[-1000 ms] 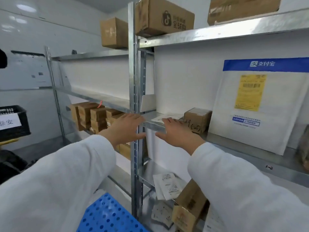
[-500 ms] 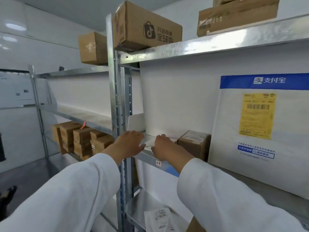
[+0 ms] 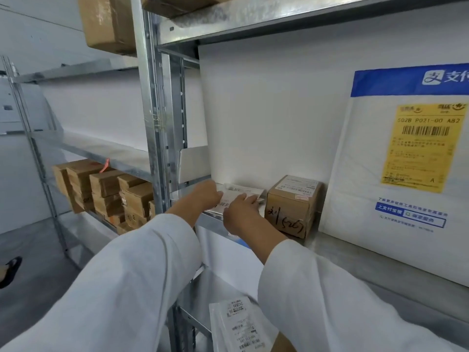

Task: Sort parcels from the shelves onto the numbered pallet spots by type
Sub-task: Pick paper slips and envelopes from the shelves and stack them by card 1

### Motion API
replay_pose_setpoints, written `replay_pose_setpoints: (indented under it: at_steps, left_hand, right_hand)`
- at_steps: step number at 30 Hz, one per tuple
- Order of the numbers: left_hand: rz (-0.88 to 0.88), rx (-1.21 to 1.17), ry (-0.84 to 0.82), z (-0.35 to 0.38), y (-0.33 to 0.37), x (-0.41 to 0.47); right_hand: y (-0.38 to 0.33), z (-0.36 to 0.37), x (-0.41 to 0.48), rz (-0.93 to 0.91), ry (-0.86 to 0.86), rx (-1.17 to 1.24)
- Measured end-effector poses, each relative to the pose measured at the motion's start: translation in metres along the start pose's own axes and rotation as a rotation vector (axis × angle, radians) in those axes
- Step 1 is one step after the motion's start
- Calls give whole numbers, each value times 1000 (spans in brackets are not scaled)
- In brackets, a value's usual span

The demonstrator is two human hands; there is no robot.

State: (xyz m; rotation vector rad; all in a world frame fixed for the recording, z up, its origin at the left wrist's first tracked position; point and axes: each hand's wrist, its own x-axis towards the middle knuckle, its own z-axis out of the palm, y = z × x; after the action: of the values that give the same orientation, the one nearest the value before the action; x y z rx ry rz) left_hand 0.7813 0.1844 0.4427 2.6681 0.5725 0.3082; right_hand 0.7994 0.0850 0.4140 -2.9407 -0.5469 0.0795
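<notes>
A flat white mailer bag (image 3: 245, 193) with a barcode label lies on the middle shelf (image 3: 337, 246) at its left end. My left hand (image 3: 204, 198) rests on the bag's left edge; how its fingers lie is hidden behind the hand. My right hand (image 3: 242, 213) lies on the bag's near right part, fingers stretched over it. A small brown carton (image 3: 291, 205) with handwriting stands just right of my right hand. A large white padded envelope (image 3: 396, 158) with a blue band and yellow label leans against the back wall at the right.
A steel upright (image 3: 152, 118) stands just left of my left hand. Stacked brown cartons (image 3: 106, 191) fill the neighbouring rack's lower shelf. More cartons (image 3: 106, 21) sit on top shelves. Another labelled mailer bag (image 3: 237, 323) lies on the shelf below. Someone's foot (image 3: 10, 269) shows at far left.
I have moved closer to the shelf. Both hands have reached further in from the shelf's front edge onto the flat mailer bag.
</notes>
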Motion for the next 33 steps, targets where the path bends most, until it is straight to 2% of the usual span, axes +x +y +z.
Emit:
replay_pose_setpoints:
  at_steps: [4, 11, 17, 20, 23, 28, 33]
  left_hand:
    - [-101, -118, 29, 4, -4, -6]
    - [-202, -312, -56, -8, -5, -32]
    - [-320, -395, -30, -10, -4, -53]
    - [-367, -344, 70, -5, -22, -61]
    - [-330, -602, 206, -7, -26, -87]
    - [-201, -804, 544, -17, -26, -165]
    - [-190, -1064, 651, -15, -55, -254]
  right_hand:
    - [0, -10, 2, 78, 41, 343]
    - [4, -9, 11, 30, 89, 773]
    - [0, -12, -9, -27, 85, 953]
    - [3, -17, -25, -47, 28, 1027]
    - [8, -18, -45, -113, 44, 1122]
    - [10, -15, -104, -280, 33, 1270]
    - [-5, 18, -164, -390, -127, 1370]
